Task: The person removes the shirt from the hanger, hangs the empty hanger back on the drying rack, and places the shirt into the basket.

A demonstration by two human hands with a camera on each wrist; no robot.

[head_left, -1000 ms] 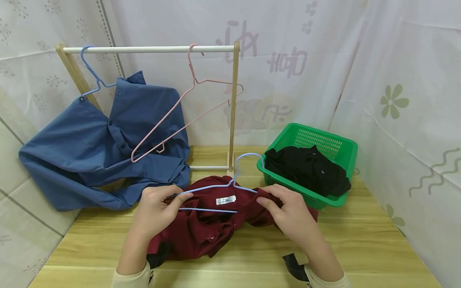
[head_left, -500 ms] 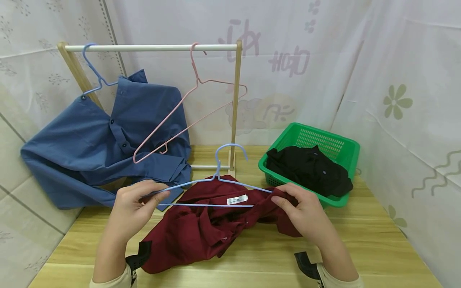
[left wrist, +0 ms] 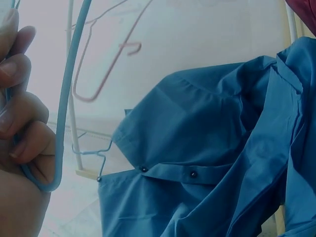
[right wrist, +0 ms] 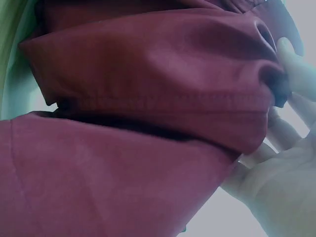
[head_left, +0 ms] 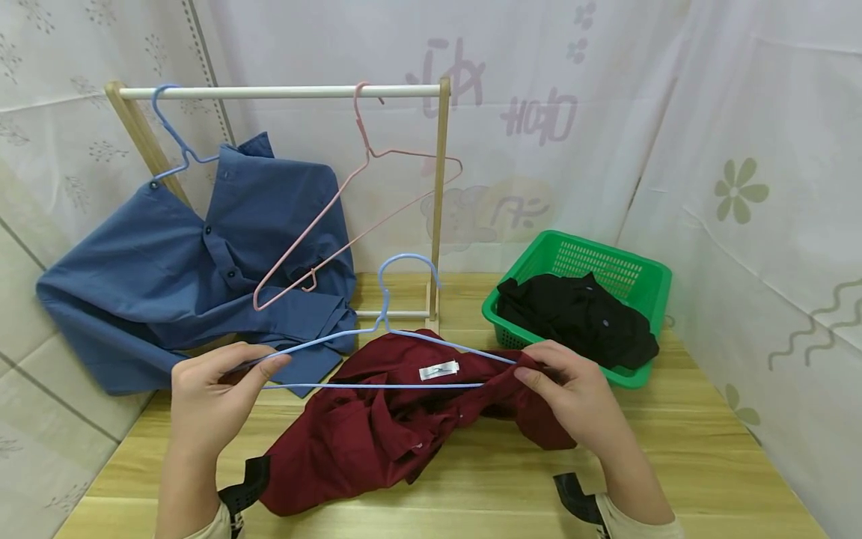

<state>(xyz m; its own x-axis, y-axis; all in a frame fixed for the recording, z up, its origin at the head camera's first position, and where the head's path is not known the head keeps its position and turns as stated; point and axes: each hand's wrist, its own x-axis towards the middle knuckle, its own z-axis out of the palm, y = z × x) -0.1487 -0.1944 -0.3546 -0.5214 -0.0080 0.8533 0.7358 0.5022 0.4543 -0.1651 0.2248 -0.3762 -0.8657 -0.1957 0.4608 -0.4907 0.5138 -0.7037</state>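
Two hands grip: left hand (head_left: 214, 378) blue hanger (left wrist: 68, 81), right hand (head_left: 574, 389) maroon shirt (head_left: 367, 445); only left wrist view, lower left, shows hanger's end (left wrist: 48, 187).

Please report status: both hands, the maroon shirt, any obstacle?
Left hand grips light-blue hanger at bare end. Right hand pinches maroon shirt at other end. Shirt only partly on hanger. Blue shirt behind left hand, possibly crowding.

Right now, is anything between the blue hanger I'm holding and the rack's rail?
Partly: in the head view, a pink hanger hangs between the held blue hanger and the right part of the white rail. A blue button-up shirt hangs further left.
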